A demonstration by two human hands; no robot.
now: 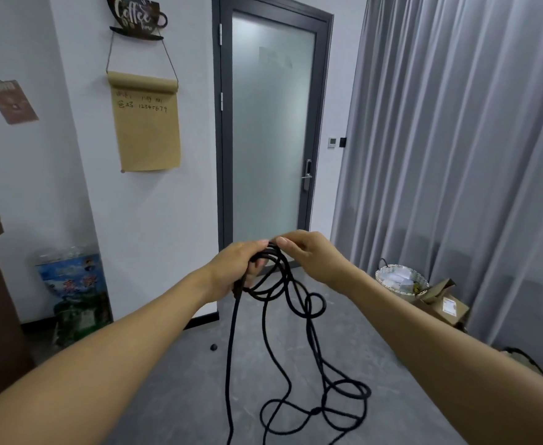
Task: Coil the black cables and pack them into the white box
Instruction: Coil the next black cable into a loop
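**Two hands on one black cable**

Forearms fill the lower corners, reaching up to mid-frame. Left hand (231, 268) has its fingers curled round several gathered loops of the cable (265, 319). Right hand (308, 255), just beside it, pinches the top of the same loops. One cable shows here; its slack hangs down from the hands and sprawls in loose loops over the grey floor (180, 396) at lower centre. Behind, one frosted door (270, 123) stands at centre. One paper scroll (146, 123) hangs upper left, grey curtains (456, 139) fill the right, and one basket (400, 279) sits beside one cardboard box (445, 305) at mid-right.
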